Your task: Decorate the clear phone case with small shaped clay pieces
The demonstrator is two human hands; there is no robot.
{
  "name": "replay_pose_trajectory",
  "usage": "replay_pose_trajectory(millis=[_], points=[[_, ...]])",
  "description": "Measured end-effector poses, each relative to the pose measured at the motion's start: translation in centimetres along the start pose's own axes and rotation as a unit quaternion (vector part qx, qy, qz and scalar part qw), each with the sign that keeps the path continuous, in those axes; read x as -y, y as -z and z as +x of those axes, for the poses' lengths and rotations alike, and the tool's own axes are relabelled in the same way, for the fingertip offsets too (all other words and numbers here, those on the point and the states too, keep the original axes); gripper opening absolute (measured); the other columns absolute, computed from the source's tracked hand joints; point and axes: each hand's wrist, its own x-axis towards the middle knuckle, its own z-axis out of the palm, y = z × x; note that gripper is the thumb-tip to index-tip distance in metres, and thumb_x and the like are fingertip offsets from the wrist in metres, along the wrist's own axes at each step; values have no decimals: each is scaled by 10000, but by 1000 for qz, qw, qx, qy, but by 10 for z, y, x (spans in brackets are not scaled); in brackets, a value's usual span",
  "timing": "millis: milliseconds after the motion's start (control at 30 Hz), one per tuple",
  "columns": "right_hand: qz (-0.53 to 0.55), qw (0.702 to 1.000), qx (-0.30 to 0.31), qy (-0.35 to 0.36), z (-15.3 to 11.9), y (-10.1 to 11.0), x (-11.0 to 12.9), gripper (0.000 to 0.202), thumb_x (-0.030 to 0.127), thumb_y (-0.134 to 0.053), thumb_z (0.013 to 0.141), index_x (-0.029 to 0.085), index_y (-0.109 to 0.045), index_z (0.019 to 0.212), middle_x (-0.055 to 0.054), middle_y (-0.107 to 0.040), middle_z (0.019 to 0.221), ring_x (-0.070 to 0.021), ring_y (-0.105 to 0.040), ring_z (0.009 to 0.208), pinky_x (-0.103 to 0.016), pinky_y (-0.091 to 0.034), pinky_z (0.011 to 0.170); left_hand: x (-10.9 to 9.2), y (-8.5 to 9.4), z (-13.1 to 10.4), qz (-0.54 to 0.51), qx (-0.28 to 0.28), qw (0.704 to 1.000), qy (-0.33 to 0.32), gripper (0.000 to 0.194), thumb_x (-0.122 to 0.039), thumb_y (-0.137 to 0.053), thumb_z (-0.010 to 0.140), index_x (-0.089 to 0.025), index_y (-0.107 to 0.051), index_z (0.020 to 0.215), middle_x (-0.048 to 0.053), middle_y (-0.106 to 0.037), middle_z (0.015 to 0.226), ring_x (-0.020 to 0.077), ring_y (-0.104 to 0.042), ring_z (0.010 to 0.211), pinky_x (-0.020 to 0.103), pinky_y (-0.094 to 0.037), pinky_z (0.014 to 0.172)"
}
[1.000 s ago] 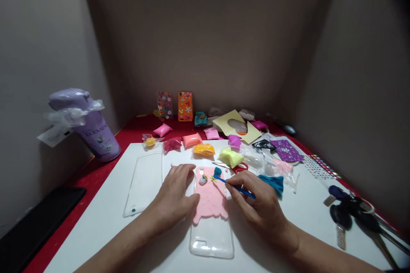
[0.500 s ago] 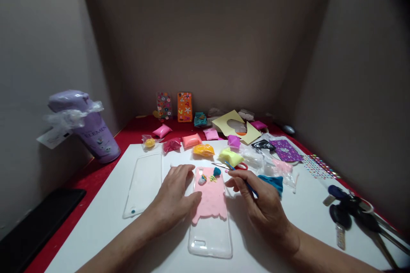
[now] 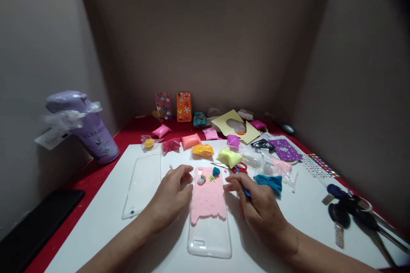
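A clear phone case (image 3: pixel 209 239) lies on the white board, its upper part covered with a sheet of pink clay (image 3: pixel 208 201) that has a ragged lower edge. Small pieces sit near its top: a teal lump (image 3: pixel 216 171), thin yellow strips (image 3: pixel 212 178) and a small multicoloured cupcake-like piece (image 3: pixel 201 180). My left hand (image 3: pixel 169 196) rests at the left edge of the case, fingers apart, holding nothing. Beside the right edge, my right hand (image 3: pixel 261 207) is closed round a thin blue stick-like tool (image 3: pixel 246 191), partly hidden by the fingers.
Red-handled scissors (image 3: pixel 240 168) lie behind my right hand, near yellow (image 3: pixel 229 158) and teal (image 3: pixel 270 184) clay packs. A second clear case (image 3: pixel 142 183) is at left. Keys (image 3: pixel 341 213) lie at right, a black phone-like slab (image 3: pixel 48 222) and purple tumbler (image 3: pixel 96 136) at left.
My left thumb has drawn back off the pink clay to the case's edge. In my right hand the blue tool has turned, its tip shifting rightward, and the fingers are more curled.
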Motion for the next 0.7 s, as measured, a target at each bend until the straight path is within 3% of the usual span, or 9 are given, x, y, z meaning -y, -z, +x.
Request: replay_pose_trajectory(millis=[133,367,700], points=[[-29,1000,5,-6,-3,-2,-2,244,275,-376,923,175,-592,868,-14,-614,580,-154,-604,493,-260,-424,505,-1,0,1,38,-25,999,-3,353,-223,-458,762,-171,-540,1101,74,-612,951,236,-557,927,387,-422,826],[0,998,58,-2,-4,-4,-4,227,252,-372,910,181,-581,857,-9,-608,615,-139,-571,505,-252,-389,509,-3,1,0,21,-19,1000,-8,309,-221,-441,774,-179,-561,1056,44,-636,833,220,-581,825,357,-434,753],[30,996,78,9,-2,-4,-2,201,223,-386,900,177,-572,839,-4,-587,619,-127,-544,521,-242,-386,513,2,-1,1,38,-21,999,-7,393,-185,-464,718,-176,-523,1106,70,-593,956,230,-553,914,367,-428,796]])
